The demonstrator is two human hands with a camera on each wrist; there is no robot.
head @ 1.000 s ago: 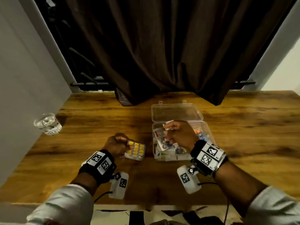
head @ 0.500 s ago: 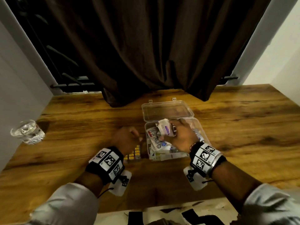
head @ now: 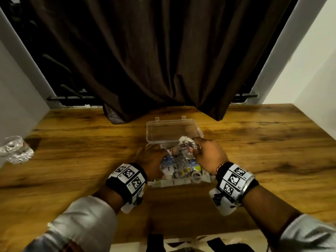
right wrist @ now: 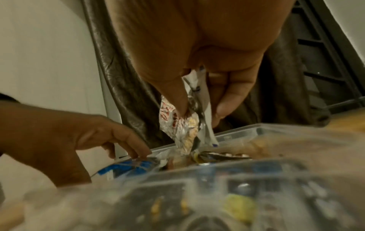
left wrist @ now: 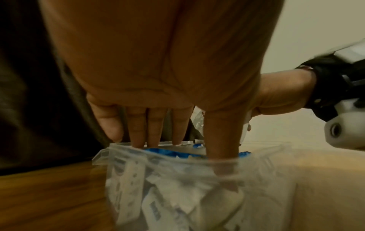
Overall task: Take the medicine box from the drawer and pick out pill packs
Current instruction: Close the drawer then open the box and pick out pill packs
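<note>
At the left edge of the head view a clear glass stands on the wooden table, well apart from the work. Lower left of centre, the left hand rests at the left rim of the medicine box; in the left wrist view its fingers point straight down along the outside of the box wall and the thumb dips inside, so the hand lies on the rim with straight fingers and grips nothing. The medicine box, clear plastic, sits at the centre of the frame on the table, its lid thrown back flat toward the dark curtain. It is crowded with packets; a blue-printed packet lies near the left fingertips. Right of centre, the right hand is above the far part of the box, thumb and fingers pinching a bunch of crumpled pill packs, silver foil with red print, which hang down toward the contents. Whether their lower end touches the contents cannot be told.
</note>
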